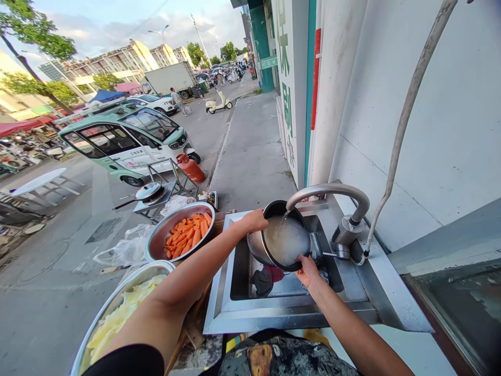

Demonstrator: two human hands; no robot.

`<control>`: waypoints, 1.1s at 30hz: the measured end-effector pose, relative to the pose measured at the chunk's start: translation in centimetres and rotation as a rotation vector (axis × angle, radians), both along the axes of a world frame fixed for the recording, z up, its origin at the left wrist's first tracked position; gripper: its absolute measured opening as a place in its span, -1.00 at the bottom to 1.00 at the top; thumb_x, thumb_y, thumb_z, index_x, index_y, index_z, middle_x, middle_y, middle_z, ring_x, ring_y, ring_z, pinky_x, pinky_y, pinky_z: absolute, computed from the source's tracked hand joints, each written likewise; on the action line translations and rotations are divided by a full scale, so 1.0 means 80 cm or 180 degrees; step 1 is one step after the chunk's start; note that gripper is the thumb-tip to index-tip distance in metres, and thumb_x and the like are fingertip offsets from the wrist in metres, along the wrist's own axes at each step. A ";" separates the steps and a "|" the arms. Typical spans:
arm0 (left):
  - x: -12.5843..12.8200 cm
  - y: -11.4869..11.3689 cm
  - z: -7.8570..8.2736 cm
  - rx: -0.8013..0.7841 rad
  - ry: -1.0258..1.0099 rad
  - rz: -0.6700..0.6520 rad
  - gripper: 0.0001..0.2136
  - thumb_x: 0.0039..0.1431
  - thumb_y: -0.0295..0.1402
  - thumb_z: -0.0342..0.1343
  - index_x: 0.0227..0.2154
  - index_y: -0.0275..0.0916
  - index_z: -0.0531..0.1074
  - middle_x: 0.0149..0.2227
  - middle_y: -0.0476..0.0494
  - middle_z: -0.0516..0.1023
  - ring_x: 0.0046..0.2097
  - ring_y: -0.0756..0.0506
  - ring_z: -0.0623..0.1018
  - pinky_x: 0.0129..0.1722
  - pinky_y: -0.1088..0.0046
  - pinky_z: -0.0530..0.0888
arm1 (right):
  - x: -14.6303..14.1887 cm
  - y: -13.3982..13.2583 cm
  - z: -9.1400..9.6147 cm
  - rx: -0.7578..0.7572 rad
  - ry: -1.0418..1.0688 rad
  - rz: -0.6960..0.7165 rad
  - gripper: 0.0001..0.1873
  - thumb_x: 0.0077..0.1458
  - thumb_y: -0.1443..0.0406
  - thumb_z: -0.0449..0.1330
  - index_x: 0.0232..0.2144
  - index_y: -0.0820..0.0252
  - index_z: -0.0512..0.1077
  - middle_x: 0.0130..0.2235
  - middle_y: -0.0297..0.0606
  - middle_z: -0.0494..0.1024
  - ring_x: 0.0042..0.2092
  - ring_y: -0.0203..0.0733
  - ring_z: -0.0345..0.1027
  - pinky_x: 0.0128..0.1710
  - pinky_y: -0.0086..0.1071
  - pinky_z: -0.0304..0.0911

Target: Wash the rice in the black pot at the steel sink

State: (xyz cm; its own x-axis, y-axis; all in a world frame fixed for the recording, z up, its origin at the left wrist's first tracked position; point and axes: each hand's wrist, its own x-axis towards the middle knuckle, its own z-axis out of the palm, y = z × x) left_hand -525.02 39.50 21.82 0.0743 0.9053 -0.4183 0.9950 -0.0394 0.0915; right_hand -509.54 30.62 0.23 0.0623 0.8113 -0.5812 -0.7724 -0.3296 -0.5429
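Observation:
A dark-lined metal pot (260, 248) of cloudy, whitish water is held tilted over the steel sink (235, 279). Its far-left rim is gripped by my left hand (255, 221), fingers closed over the edge. My right hand (307, 270) pinches the near-right rim. The curved tap (331, 190) reaches over the pot, and a thin stream of water runs from its mouth into it. What lies at the bottom of the pot is hidden by the murky water. Below it, a dark and maroon cloth (263, 282) rests in the sink.
Left of the sink stand a metal bowl of peeled carrots (188, 236) and a large bowl of pale cut vegetables (127, 303). Beyond are a pan on a stove (148, 193), a red gas cylinder (190, 168) and a parked vehicle (129, 143). A wall (450, 130) borders the right.

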 end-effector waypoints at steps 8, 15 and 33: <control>0.001 -0.003 0.003 0.0018 0.0073 -0.0038 -0.54 0.11 -0.44 0.05 0.11 -0.38 0.39 -0.12 -0.37 0.65 -0.26 -0.24 0.68 -0.32 0.39 0.54 | 0.000 -0.003 0.011 -0.0234 0.0104 -0.0003 -0.64 -0.40 0.53 0.12 -0.46 0.10 0.23 -0.53 -0.57 0.44 -0.48 -0.37 0.34 -0.48 -0.56 0.32; 0.003 -0.006 0.007 0.0026 0.0035 0.0008 -0.55 0.11 -0.44 0.07 0.10 -0.33 0.39 -0.19 -0.30 0.67 -0.24 -0.23 0.68 -0.30 0.41 0.54 | -0.001 -0.004 0.017 -0.0342 0.0231 -0.0118 -0.64 -0.42 0.56 0.12 -0.49 0.10 0.24 -0.55 -0.54 0.44 -0.47 -0.36 0.36 -0.54 -0.60 0.29; 0.005 -0.003 0.004 0.0189 0.0159 -0.0188 -0.51 0.10 -0.46 0.05 0.15 -0.29 0.38 0.05 -0.33 0.61 0.03 -0.27 0.63 -0.12 0.38 0.55 | -0.002 -0.001 0.021 -0.0467 0.0348 -0.0208 -0.64 -0.32 0.60 0.08 -0.45 0.11 0.26 -0.53 -0.54 0.46 -0.47 -0.35 0.36 -0.50 -0.56 0.31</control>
State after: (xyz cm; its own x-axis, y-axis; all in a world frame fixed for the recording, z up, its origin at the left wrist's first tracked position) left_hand -524.61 39.29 22.18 0.1088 0.9232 -0.3686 0.9941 -0.1020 0.0377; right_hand -509.68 30.52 1.95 0.0421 0.7138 -0.6991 -0.8465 -0.3462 -0.4044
